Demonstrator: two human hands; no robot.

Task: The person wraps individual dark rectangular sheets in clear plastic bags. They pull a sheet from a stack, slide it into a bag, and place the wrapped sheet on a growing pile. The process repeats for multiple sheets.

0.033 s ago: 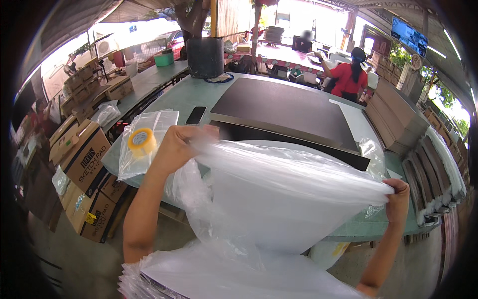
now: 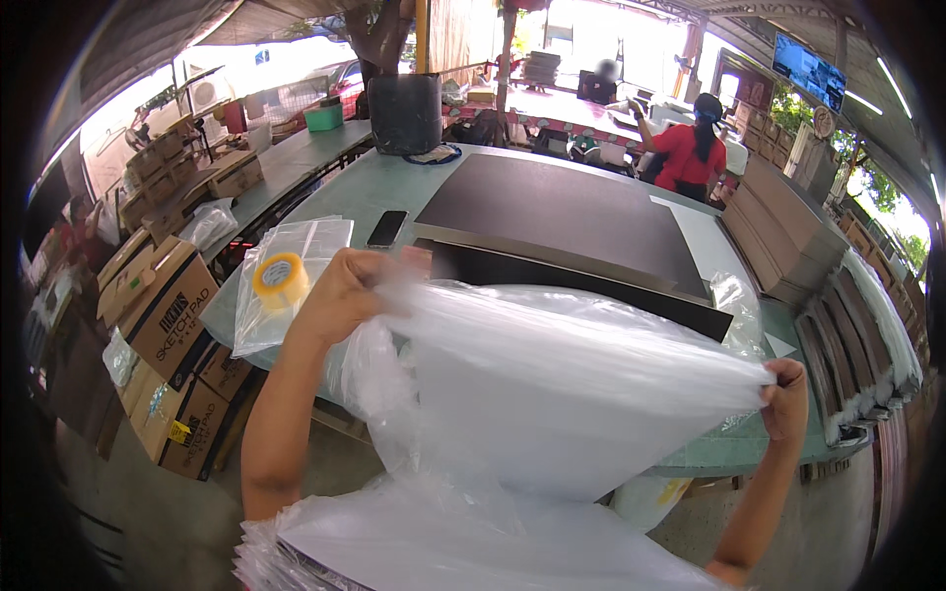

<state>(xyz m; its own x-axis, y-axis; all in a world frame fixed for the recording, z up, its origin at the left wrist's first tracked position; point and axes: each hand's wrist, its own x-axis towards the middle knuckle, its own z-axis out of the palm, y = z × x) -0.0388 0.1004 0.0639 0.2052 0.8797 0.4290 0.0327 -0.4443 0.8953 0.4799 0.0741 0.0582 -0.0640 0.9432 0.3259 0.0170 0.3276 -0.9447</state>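
Observation:
A large clear plastic bag [image 2: 552, 360] is stretched between my two hands above the near edge of the table, with white sheet material visible below it. My left hand [image 2: 345, 294] is closed on the bag's left upper edge; its fingertips are blurred. On the opposite side, my right hand [image 2: 785, 399] pinches the bag's other corner. Close to me lies a stack of white sheets in plastic [image 2: 414, 537], its lower part cut off by the frame. Beyond the stretched bag, a large dark board [image 2: 562, 222] rests on the green table [image 2: 325, 202].
Left of my left hand, a yellow tape roll [image 2: 280, 281] sits on flat clear bags [image 2: 325, 233], near a phone [image 2: 387, 229]. Cardboard boxes [image 2: 172, 305] stand at left. Brown board stacks [image 2: 783, 231] are at right. A person in red [image 2: 693, 153] works farther back.
My right hand has shifted very slightly down and left, and the bag's upper edge has moved a little. My left hand stays nearly in place.

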